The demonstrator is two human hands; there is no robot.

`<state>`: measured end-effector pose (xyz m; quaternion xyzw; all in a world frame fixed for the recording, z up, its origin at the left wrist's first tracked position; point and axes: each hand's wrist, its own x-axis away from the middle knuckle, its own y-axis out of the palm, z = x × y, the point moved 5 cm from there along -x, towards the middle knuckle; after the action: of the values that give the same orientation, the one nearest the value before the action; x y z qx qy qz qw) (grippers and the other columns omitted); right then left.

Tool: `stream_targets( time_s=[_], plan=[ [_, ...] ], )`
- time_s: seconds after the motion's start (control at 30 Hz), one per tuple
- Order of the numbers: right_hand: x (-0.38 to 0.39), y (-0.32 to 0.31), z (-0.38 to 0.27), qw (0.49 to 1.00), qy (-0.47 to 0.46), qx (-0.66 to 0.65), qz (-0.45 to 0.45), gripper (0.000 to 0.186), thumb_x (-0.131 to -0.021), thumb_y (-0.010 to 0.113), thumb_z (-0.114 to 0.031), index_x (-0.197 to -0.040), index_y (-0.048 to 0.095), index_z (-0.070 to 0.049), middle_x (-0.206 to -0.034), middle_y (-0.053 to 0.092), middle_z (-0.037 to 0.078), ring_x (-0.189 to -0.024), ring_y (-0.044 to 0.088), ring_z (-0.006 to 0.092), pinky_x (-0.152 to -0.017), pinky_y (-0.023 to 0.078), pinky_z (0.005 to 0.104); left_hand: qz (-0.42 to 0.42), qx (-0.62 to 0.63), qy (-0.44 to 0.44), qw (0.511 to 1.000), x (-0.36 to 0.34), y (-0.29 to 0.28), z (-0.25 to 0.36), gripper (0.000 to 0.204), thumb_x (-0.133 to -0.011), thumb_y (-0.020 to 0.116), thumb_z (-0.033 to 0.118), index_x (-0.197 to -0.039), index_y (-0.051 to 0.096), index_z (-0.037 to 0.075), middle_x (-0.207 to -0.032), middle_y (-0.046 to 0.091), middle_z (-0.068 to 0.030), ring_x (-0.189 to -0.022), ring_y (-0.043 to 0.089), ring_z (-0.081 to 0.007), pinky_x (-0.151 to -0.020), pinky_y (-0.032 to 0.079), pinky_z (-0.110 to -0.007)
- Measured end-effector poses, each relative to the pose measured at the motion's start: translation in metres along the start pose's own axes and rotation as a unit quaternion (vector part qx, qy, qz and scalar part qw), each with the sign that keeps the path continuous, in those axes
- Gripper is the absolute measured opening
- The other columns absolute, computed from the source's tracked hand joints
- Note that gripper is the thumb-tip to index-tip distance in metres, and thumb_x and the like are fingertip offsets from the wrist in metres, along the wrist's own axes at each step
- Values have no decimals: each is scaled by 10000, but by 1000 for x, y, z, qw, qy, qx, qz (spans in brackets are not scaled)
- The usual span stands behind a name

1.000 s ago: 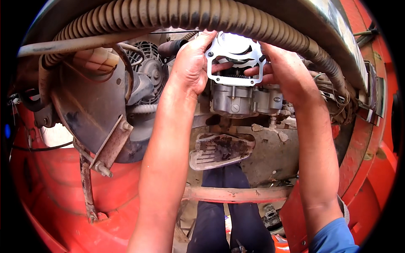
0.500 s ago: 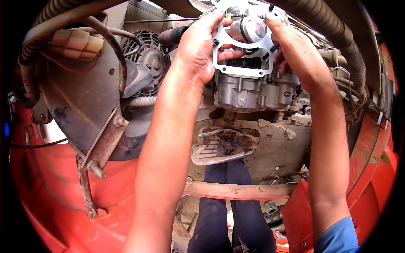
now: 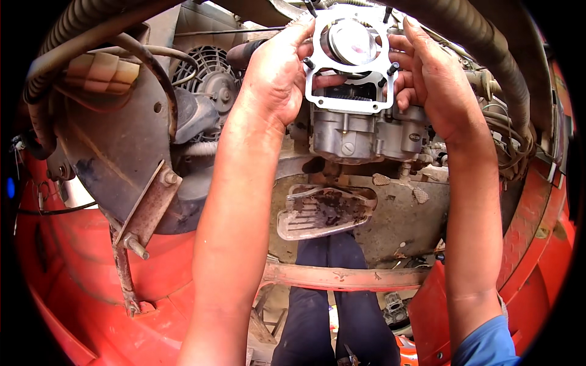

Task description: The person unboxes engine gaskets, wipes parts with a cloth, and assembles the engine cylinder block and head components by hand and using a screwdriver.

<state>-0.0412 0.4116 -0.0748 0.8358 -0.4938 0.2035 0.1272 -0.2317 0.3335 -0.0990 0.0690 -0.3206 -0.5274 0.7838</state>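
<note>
My left hand (image 3: 274, 82) grips the left edge of a silver, plate-like gasket (image 3: 348, 106), one finger showing through its lower opening. The gasket surrounds a round piston (image 3: 351, 44), with black studs (image 3: 390, 72) standing through its corners. My right hand (image 3: 436, 85) is at the gasket's right edge, thumb raised apart and fingers loosely curled against or behind it; their tips are partly hidden. Below is the grey metal engine casing (image 3: 343, 137).
A corrugated hose (image 3: 488, 33) arches at upper right. Left are a fan (image 3: 213, 91), a metal plate (image 3: 113, 152) and a rusty bracket (image 3: 149, 204). A dirty foot pedal (image 3: 323, 213) and a crossbar (image 3: 342, 274) lie below, within red bodywork (image 3: 91, 280).
The piston now shows centred in the gasket's upper opening, with more studs visible at its corners. My right thumb has lifted from the gasket and those fingers have spread. The view has shifted slightly.
</note>
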Motion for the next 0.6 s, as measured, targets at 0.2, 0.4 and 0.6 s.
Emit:
stream_targets(
  time_s=[0.2,0.4,0.6],
  plan=[
    [1,-3,2,999,19,-34,-4,541,-1056,618,-381,-1353,583,70,-1256,635,195,-730,633,149,-574,515,274,-21,-10,8,1000,0,-1,-4,389,-948,774,266,-1258,674,53,-1203,686,-100,-1106,696,-241,-868,645,-513],
    [-9,-16,20,998,42,-34,-29,690,-1084,552,-502,-1467,490,69,-1215,618,125,-704,588,75,-525,441,208,-19,23,-64,997,-12,-8,-2,402,-925,770,170,-1254,659,-32,-1215,685,-176,-1126,698,-295,-914,644,-546],
    [0,-16,19,999,16,42,-14,614,-1082,547,-482,-1395,584,45,-1270,686,162,-665,610,97,-532,471,227,-20,51,-96,994,-14,-12,-11,314,-926,741,190,-1215,695,75,-1148,731,-91,-1109,694,-242,-930,574,-554]
  ],
)
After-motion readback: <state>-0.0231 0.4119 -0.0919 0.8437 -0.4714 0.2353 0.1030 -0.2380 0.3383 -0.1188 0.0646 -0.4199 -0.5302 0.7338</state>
